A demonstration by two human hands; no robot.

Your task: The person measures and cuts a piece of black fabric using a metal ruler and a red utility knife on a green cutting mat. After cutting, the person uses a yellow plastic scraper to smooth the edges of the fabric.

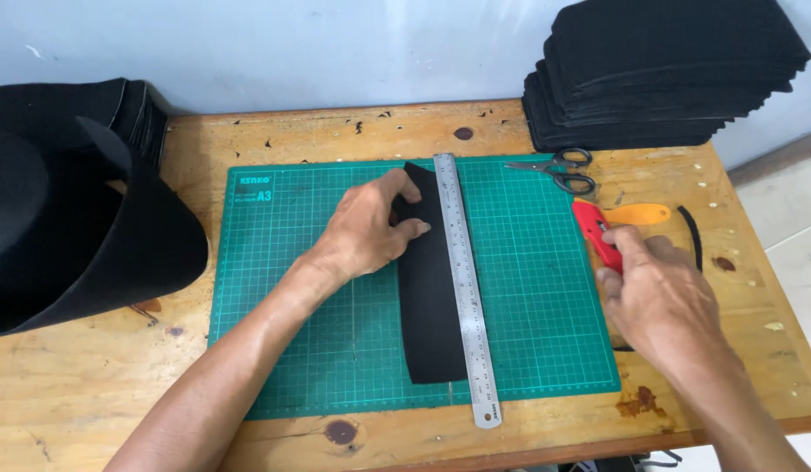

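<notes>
Bright even daylight, soft shadows, sharp focus

— We see a matt black felt strip (430,288) under a smooth, shiny steel ruler (465,288).
— We agree; the green mat (545,297) looks rubbery, the table (90,385) worn, knotty wood.

A long steel ruler (466,288) is lying on a black felt strip (427,306) atop the green cutting mat (545,350); grey-handled scissors (558,169) are sitting at two o'clock, a red utility knife (595,229) at three.
</notes>
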